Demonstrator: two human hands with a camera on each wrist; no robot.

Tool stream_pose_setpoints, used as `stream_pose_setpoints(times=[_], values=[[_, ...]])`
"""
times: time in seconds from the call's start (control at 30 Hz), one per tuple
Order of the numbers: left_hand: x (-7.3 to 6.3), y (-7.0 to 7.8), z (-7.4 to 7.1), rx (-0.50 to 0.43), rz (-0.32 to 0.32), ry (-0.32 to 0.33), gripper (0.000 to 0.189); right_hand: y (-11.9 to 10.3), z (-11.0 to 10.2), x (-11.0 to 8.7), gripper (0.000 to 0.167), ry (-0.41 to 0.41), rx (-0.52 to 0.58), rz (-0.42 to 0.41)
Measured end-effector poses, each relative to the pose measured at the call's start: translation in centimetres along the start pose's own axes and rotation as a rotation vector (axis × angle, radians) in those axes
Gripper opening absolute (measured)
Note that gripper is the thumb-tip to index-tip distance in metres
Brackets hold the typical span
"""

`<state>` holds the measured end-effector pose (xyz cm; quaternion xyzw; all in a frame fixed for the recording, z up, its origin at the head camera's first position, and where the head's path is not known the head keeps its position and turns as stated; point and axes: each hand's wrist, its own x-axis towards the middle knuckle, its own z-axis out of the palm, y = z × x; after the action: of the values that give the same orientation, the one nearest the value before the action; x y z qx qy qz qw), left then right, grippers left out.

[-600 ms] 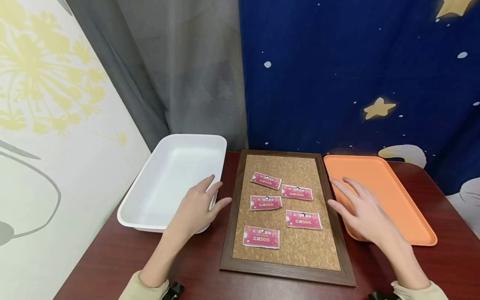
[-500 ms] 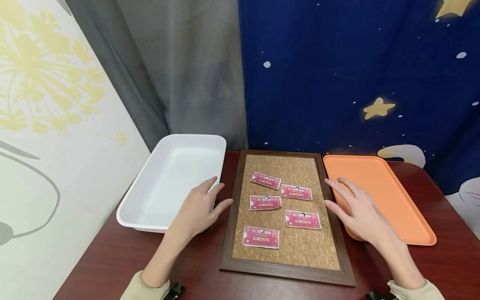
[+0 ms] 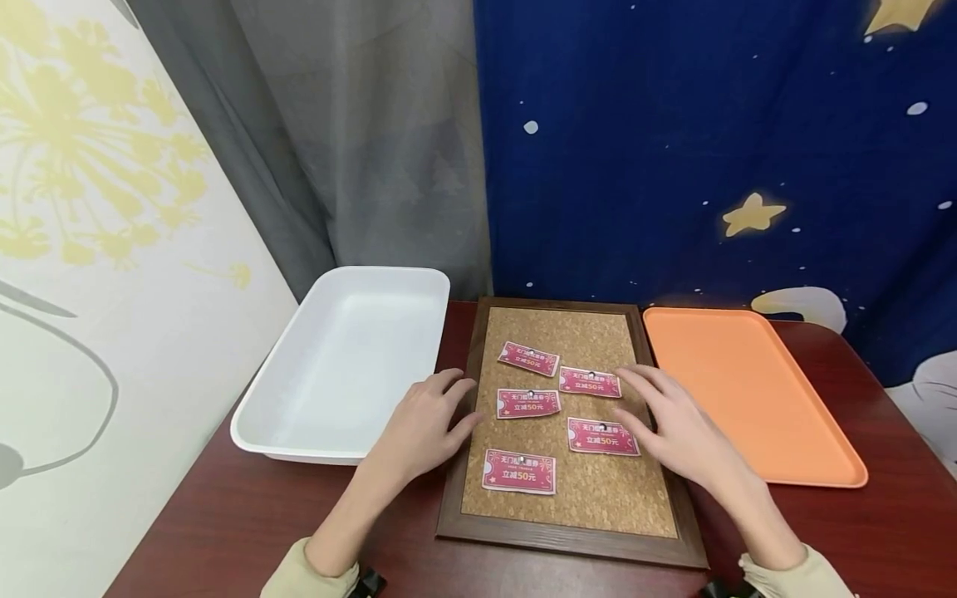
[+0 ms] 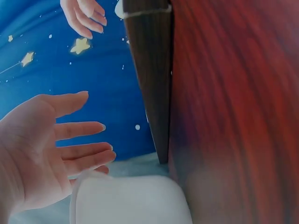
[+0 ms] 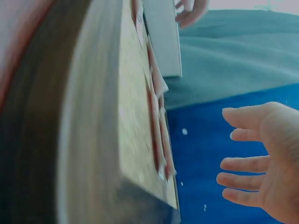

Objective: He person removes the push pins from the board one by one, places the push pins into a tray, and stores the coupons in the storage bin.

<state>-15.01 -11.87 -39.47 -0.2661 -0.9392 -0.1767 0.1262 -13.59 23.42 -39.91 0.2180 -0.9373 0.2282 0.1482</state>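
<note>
A brown-framed cork board [image 3: 598, 507] lies on the table with several pink paper coupons pinned to it, among them a coupon [image 3: 519, 473] at the lower left and a coupon [image 3: 591, 382] at the upper right. Each bears a small pushpin [image 3: 522, 459] near its top edge. My left hand [image 3: 426, 423] hovers by the board's left frame, fingers loosely spread and holding nothing. Over the right frame is my right hand [image 3: 684, 432], its fingertips overlapping the right-hand coupons in the head view. The right wrist view shows that hand [image 5: 261, 163] empty, fingers extended above the board's surface.
To the left stands a deep white tub [image 3: 299, 415], close beside the left hand. A flat orange tray [image 3: 777, 390] lies right of the board. Grey and blue curtains [image 3: 598, 166] hang behind the dark red table [image 3: 224, 531].
Both hands have moved inward toward the board: the left to the right, off the white tub's edge, and the right to the left, from over the orange tray. The coupons stay in place.
</note>
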Motion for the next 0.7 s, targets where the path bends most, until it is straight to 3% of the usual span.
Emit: stream_pose_setpoints(times=[0.17,0.3,0.47,0.7], values=[[0.2,0.5,0.6,-0.022,0.067,-0.002,0.039,-1.2,1.2,0.4,0.05,0.007,0.015,-0.077],[0.3,0.9,0.9,-0.053,0.104,-0.019,0.035,-2.3,1.8,0.6,0.048,-0.044,0.04,-0.066],[0.3,1.4,1.0,-0.149,0.071,-0.125,0.034,-3.5,2.7,1.0,0.046,-0.097,0.085,-0.057],[0.4,1.9,1.0,-0.24,0.007,-0.281,0.031,-5.1,3.9,1.7,0.04,-0.145,0.14,-0.125]])
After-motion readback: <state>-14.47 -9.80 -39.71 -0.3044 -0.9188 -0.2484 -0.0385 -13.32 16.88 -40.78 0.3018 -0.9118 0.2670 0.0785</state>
